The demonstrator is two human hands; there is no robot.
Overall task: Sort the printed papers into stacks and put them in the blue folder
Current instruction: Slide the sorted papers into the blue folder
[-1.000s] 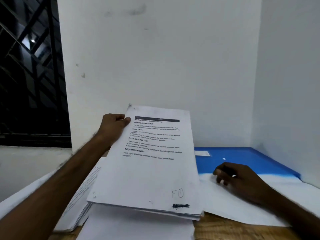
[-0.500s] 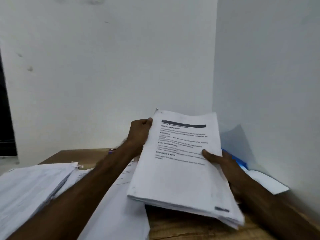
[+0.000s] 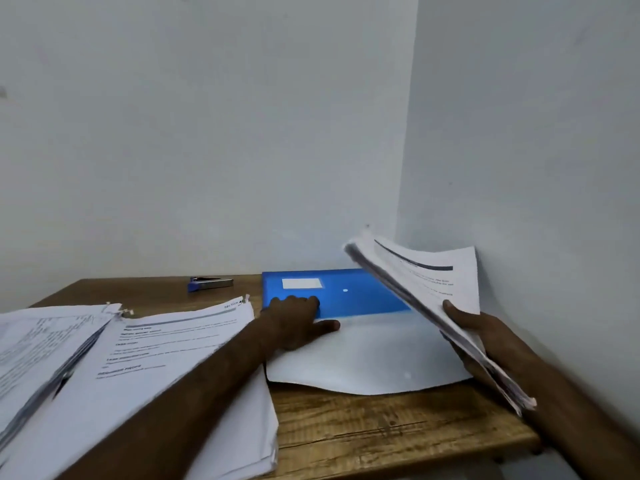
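The blue folder [image 3: 360,296] lies flat at the back right of the wooden table, with a white label and a white snap dot; its translucent white flap [image 3: 367,358] spreads toward me. My left hand [image 3: 294,320] rests on the folder's left edge, fingers on the blue part, thumb on the flap. My right hand [image 3: 485,337] grips a thick stack of printed papers [image 3: 426,292], tilted up on edge above the folder's right side. Two more stacks lie on the left: one [image 3: 166,368] under my left forearm, another [image 3: 38,344] at the far left.
A blue stapler [image 3: 209,283] sits by the back wall, left of the folder. White walls meet in a corner just behind and right of the folder. The table's front edge [image 3: 398,448] runs below the flap.
My left hand has let go of the held stack and dropped onto the folder. The stack now sits in my right hand alone, swung right and tilted. The view has shifted, showing the folder.
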